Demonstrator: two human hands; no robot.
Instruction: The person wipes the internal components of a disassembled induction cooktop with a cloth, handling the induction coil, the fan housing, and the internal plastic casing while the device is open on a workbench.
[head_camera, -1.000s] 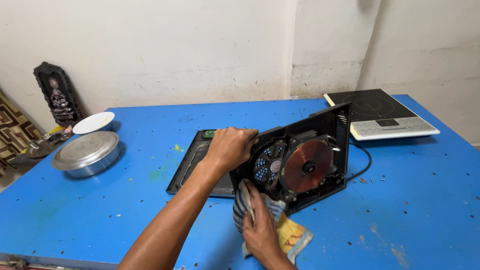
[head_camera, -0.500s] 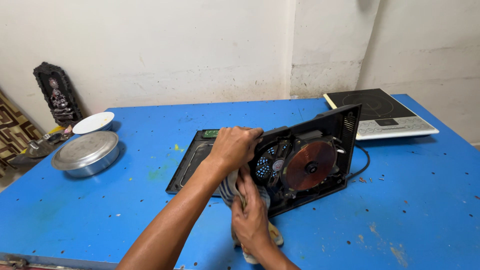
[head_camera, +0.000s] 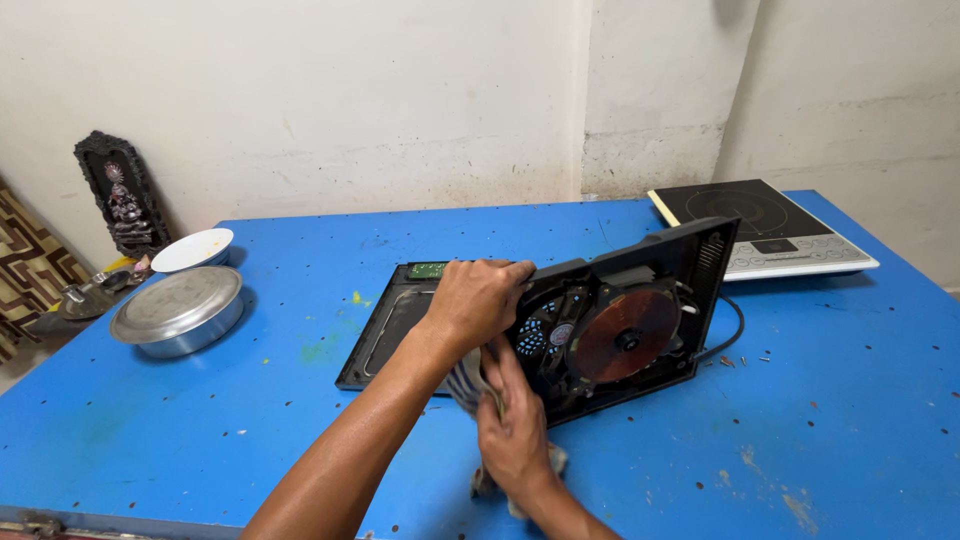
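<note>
A blue table (head_camera: 200, 440) seen from above. Near its middle, an opened induction cooker base (head_camera: 620, 320) stands tilted on its long edge, showing a copper coil (head_camera: 625, 335) and a small fan (head_camera: 535, 338). The left hand (head_camera: 478, 300) grips the base's upper left edge, fingers closed over it. The right hand (head_camera: 512, 430) is clamped on a cloth (head_camera: 470, 375), pressed against the base's lower left corner. A flat black panel (head_camera: 390, 325) lies behind the hands. A whole cooker (head_camera: 770, 225) sits at the far right. A steel pan (head_camera: 180, 310) and white bowl (head_camera: 193, 249) sit far left.
</note>
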